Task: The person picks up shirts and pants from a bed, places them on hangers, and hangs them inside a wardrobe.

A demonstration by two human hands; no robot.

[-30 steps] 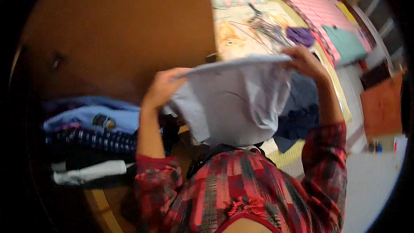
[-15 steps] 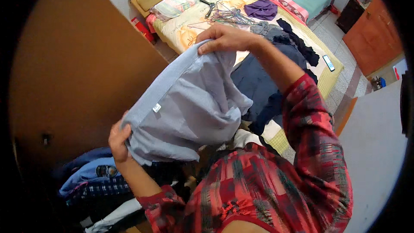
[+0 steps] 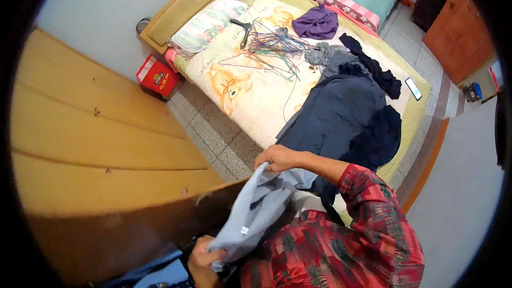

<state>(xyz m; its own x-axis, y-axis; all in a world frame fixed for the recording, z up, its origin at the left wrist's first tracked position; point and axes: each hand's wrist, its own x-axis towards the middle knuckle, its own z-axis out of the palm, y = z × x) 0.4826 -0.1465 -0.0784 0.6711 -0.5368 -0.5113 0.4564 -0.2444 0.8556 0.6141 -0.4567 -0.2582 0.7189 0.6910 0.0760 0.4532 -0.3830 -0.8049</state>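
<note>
A light grey-blue garment [image 3: 248, 210] with a band along its edge and a small white tag hangs between my hands in front of my body. My left hand [image 3: 205, 256] grips one end of the band, low beside the wooden furniture. Farther off and to the right, my right hand [image 3: 278, 158] pinches the other end, close to the bed's near edge. The cloth droops and folds between them. A heap of dark clothes [image 3: 333, 109] lies on the bed just beyond my right hand.
Several thin hangers [image 3: 280, 48] lie tangled on the bed [image 3: 256, 112], near a purple garment [image 3: 316, 22], black clothing [image 3: 378, 72] and a phone [image 3: 413, 89]. Wooden furniture [image 3: 96, 133] stands at left, with blue clothes [image 3: 162, 276] below. A red box [image 3: 158, 77] stands beside the bed.
Both hands have come down and nearer my body with the garment, which is now less spread and more folded. The view has shifted, showing more of the bed and the wooden furniture.
</note>
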